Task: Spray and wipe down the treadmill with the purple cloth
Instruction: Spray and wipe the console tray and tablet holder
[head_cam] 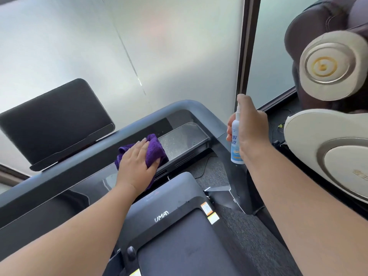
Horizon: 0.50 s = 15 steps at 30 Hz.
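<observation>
The left hand (137, 160) presses the purple cloth (153, 148) on the treadmill (83, 168) console, fingers together. At three o'clock, the right hand (251, 128) grips the spray bottle (236, 144), fingers curled round it.

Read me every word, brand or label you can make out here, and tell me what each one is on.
"UMA": treadmill hood.
Spray bottle, held by right hand: blue Chinese characters, partly hidden, not readable in full.
Hood stickers: too small.
Massage chair: gold characters, cut off by the frame.
</observation>
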### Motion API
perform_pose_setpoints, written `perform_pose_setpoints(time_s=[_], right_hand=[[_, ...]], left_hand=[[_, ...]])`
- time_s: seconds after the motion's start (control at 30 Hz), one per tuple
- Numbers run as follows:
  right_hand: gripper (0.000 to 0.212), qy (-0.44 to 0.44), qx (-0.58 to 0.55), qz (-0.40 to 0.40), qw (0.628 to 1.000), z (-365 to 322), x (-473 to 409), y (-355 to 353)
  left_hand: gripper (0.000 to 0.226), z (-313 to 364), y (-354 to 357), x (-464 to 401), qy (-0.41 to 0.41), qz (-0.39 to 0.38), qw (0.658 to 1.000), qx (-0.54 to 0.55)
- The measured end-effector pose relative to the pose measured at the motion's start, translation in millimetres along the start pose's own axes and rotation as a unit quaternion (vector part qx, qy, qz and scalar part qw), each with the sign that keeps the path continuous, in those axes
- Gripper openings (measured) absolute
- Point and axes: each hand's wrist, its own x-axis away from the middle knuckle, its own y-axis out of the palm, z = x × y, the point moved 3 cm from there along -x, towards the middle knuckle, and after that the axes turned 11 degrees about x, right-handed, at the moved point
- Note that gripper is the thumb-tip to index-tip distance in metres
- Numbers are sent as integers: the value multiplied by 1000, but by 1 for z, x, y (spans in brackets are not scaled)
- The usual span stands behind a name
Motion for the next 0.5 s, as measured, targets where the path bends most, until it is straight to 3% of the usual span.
perform_pose_setpoints(time_s=[0.13, 0.3, 0.5], right_hand=[[49, -20, 9, 14, 1000, -6, 5, 5], [63, -5, 3, -20, 1000, -5, 18, 22], [50, -17, 12, -50, 999, -8, 44, 46]], left_hand=[[66, -2, 0, 0, -8, -10, 1000, 10], [65, -3, -4, 1, -24, -53, 998, 17], [53, -3, -16, 23, -66, -43, 991, 104]])
